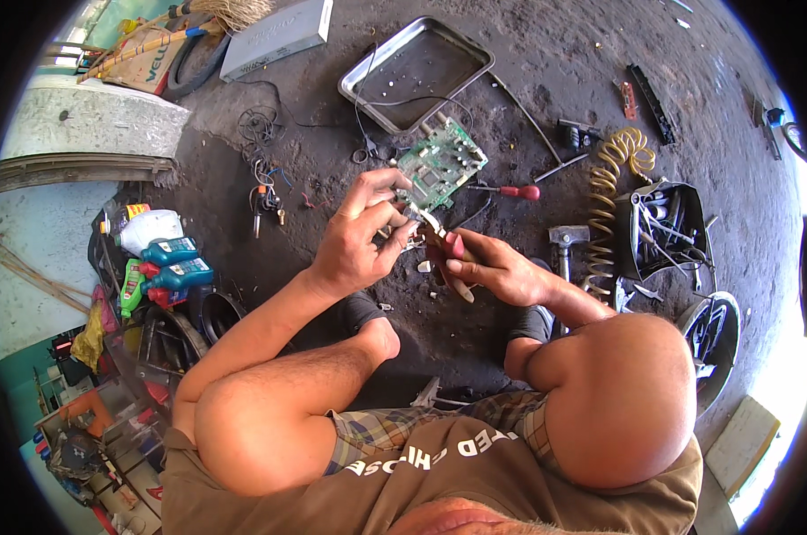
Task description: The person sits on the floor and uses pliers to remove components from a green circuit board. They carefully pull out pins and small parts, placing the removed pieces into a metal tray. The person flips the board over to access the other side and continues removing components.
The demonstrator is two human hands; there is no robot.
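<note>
My left hand pinches a small pale part at the near edge of a green circuit board; whether it also grips the board itself is unclear. My right hand is closed round pliers with worn handles, their head up against the work by my left fingertips, which partly hide it. A red-handled screwdriver lies just right of the board. Beyond the board sits a shallow metal tray with cables over it.
Tangled wires lie left. A hammer, coiled hose, tool box and round bin stand right. Bottles crowd my left beside a pale ledge. A metal case sits at the back.
</note>
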